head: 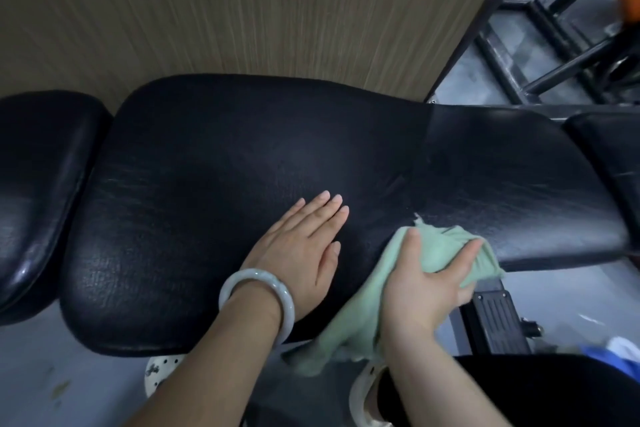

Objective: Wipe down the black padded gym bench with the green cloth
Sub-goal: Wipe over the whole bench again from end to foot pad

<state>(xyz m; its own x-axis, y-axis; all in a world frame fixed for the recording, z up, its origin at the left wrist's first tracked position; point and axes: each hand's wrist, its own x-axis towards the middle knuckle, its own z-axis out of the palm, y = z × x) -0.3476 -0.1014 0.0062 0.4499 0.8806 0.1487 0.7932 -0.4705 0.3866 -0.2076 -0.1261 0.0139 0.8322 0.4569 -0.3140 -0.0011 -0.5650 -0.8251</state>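
Left hand (304, 246) flat, fingers straight on the black bench (207, 166); right hand (426, 291) gripping the green cloth (446, 250).

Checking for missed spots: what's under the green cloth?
The green cloth, gripped by the right hand, lies on the black padded bench near its front edge. The padding directly beneath is covered, so its condition can't be seen.

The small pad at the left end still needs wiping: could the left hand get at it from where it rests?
Probably yes. The left hand lies flat and holds nothing on the bench; only bare padding lies between it and the small pad. The cloth is in the right hand.
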